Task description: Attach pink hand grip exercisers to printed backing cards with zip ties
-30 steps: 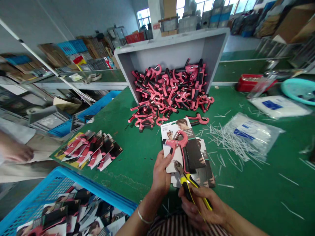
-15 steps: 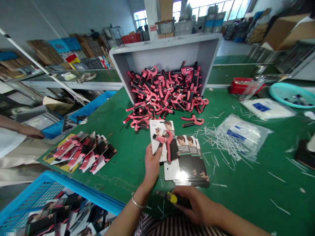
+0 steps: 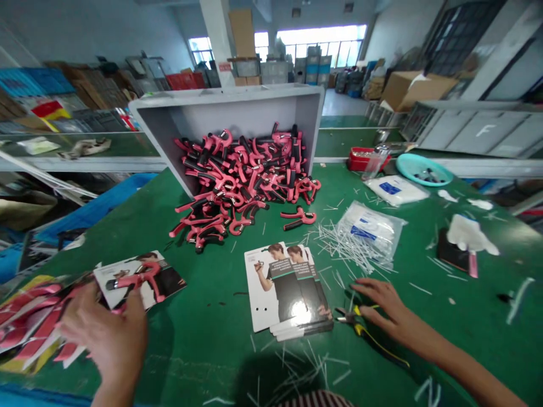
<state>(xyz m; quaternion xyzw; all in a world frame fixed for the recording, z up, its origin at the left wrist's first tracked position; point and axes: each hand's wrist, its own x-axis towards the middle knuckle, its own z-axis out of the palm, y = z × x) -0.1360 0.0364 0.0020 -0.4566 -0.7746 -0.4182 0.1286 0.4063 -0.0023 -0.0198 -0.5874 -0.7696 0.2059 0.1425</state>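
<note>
My left hand (image 3: 112, 333) is at the left, its thumb and fingers closed around the near edge of a printed card with a pink hand grip strengthener (image 3: 150, 274) on it. This card rests against a row of other carded hand grips (image 3: 36, 322). My right hand (image 3: 388, 311) has its fingers apart, low over the table, beside cutting pliers (image 3: 360, 328) with yellow and black handles. The pliers lie partly under that hand, jaws pointing left. A fanned stack of printed cards (image 3: 278, 294) lies flat between my hands.
A tipped grey crate (image 3: 229, 93) spills many pink-and-black hand grips (image 3: 254, 169) onto the green table. White plastic ties (image 3: 345, 246) lie scattered beside a clear bag (image 3: 373, 232). Farther right are a turquoise dish (image 3: 424, 169), a red box (image 3: 367, 158) and a white glove (image 3: 469, 234).
My left hand has carried the carded hand grip left to the row. My right hand has moved right and let go of the pliers. The view has turned right.
</note>
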